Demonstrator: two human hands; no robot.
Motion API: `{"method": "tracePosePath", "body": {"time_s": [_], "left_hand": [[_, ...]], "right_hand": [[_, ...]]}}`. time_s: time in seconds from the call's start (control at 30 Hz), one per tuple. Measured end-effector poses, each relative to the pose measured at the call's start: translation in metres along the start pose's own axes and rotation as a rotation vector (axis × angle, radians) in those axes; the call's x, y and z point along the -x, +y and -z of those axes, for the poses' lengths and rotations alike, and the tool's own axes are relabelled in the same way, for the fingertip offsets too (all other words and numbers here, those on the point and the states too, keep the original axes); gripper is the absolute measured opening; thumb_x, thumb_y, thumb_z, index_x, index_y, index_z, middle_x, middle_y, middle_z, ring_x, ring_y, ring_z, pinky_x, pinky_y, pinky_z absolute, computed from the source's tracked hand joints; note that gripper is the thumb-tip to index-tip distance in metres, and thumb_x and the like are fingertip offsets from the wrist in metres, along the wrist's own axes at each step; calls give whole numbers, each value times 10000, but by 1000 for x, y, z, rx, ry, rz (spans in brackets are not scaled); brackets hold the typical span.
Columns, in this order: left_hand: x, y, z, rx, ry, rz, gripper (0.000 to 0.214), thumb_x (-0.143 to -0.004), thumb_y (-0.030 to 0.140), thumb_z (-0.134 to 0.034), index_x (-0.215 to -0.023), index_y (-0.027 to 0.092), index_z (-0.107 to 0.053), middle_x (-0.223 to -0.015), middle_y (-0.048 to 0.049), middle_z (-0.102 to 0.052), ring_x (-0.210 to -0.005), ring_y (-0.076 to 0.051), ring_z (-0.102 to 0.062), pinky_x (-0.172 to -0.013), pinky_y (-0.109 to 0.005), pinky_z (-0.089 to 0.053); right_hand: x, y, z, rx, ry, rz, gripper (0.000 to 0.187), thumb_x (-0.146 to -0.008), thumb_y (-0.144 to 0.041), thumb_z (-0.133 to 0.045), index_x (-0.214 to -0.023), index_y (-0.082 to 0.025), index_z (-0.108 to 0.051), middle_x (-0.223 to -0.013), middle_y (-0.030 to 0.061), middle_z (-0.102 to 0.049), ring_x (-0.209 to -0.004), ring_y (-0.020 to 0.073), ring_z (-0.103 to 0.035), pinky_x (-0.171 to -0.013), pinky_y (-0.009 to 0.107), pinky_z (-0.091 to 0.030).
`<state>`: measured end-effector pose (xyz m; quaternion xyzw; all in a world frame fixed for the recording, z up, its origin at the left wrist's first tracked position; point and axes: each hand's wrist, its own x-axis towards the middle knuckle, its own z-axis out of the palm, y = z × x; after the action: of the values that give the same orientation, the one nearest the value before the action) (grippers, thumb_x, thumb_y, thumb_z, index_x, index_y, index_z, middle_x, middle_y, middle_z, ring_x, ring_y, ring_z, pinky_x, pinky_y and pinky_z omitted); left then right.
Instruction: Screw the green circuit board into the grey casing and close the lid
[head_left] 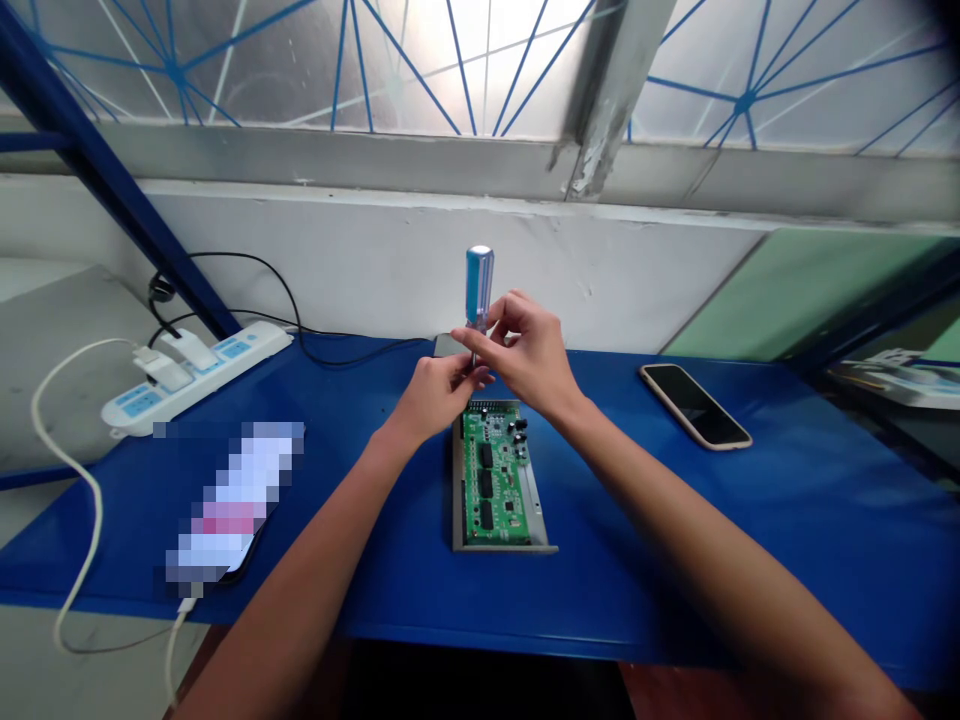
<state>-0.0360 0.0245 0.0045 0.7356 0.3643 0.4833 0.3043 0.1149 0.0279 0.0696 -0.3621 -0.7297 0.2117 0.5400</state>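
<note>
A screwdriver with a clear and blue handle stands upright, tip down, above the far end of a green circuit board. My right hand has its thumb and fingers closed round the lower part of the handle. Just below, my left hand is closed in a pinch beside the screwdriver's shaft; whatever lies between those fingertips is hidden, and so is the screwdriver's tip. The board sits in a shallow metal casing on the blue table, with black chips and small parts on its face.
A white power strip with plugs stands at the back left, its black cable running along the wall. A blurred-out phone on a white charging cord lies left. Another phone rests on the blue table at right.
</note>
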Motion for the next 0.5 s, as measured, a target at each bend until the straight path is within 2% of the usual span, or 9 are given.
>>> {"method": "tracePosePath", "body": {"time_s": [0.17,0.23,0.33,0.43,0.5], "left_hand": [[0,1,0,-4,-8,2,186,-971,283,-595,-956,145,-719,-890,-80,-806,-818,-219,-784,-770,-333,-623],[1,2,0,-17,-9,9,194,-971,288,-590,-941,147,-720,-884,-82,-803,-816,-219,-781,-769,-336,-618],[1,4,0,-45,-13,9,209,-970,295,-579,-907,150,-715,-869,-83,-795,-797,-215,-768,-744,-331,-603],[0,8,4,-149,-32,20,210,-952,320,-593,-916,155,-718,-841,-75,-773,-740,-201,-734,-703,-324,-572],[0,12,12,-287,-62,55,226,-907,372,-652,-964,166,-727,-853,-71,-751,-734,-203,-703,-702,-334,-549]], "right_hand": [[0,-1,4,-11,-66,-40,286,-820,-424,-778,-802,-207,-593,-865,-14,-608,-599,92,-473,-615,283,-422],[-1,-3,4,-11,-81,-24,296,-822,-405,-779,-752,-203,-575,-867,-13,-599,-600,88,-481,-614,282,-424],[0,-4,3,4,-39,-8,374,-797,-394,-804,-680,-207,-502,-814,-28,-548,-591,84,-465,-604,278,-419],[1,-4,2,12,-4,-40,382,-790,-419,-806,-703,-214,-495,-794,-31,-548,-591,88,-465,-588,273,-411],[1,-4,3,-3,-23,-81,363,-800,-454,-793,-745,-216,-524,-780,-30,-577,-575,89,-473,-561,266,-400]]}}
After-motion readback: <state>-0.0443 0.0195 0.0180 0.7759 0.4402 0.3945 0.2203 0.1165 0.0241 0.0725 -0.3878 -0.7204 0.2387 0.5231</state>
